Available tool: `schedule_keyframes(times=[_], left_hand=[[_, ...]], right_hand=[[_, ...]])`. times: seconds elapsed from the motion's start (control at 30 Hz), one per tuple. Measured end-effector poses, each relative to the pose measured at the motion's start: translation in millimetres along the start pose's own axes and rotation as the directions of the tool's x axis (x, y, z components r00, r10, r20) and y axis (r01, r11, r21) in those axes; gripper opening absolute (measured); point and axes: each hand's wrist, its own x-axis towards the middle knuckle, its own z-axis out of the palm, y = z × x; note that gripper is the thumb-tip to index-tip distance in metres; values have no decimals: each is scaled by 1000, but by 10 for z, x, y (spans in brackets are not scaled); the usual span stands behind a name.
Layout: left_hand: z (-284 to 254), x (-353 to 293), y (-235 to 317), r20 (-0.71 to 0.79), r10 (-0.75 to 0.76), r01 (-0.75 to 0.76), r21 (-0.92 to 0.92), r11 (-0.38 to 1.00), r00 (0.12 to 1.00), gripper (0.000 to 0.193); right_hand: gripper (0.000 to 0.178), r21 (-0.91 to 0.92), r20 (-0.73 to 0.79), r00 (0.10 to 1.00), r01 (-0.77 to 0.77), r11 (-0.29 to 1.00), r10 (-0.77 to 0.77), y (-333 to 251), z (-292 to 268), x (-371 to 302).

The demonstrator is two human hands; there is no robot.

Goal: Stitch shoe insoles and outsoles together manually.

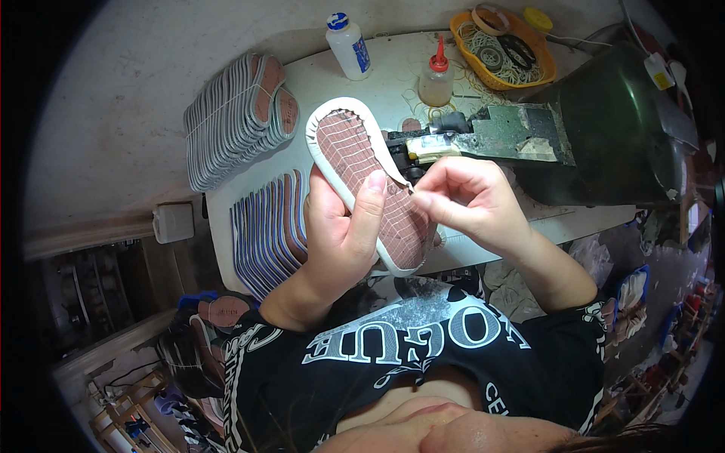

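1. head view: the sole [359, 162] is held up left of the green machine [521, 134], overlapping the machine's left end in sight; white edging [343, 104] rounds its upper end and left side.
2. the left hand [340, 226], left of the machine, clasps the sole, thumb pressed on the brown lined face, fingers behind.
3. the right hand [479, 204], on the machine's near side, pinches the edging between thumb and forefinger at the sole's right edge.
4. the pale tabletop [389, 90] shows beyond the machine's left end; its near edge runs this side of the machine, behind the forearms.
5. beyond the machine stand a red-nozzled bottle [436, 84] and a yellow basket [498, 78] of cords; well left of it, a bundle of soles [226, 124].
6. past those, farthest left of the machine, is a pale wall [136, 98].
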Motion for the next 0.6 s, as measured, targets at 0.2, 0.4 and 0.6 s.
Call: schedule_keyframes(times=[0.2,0.4,0.6], left_hand=[[35,-10,-31,14,72,-73,98,993,997,32],[10,-55,0,41,-8,8,8,1000,999,30],[-65,-43,15,100,36,-53,174,983,994,31]], right_hand=[[16,-296,47,983,185,937,-179,-75,-42,92],[14,-396,195,918,395,829,-344,-127,-120,114],[10,-593,324,832,550,588,-451,-151,-113,70]])
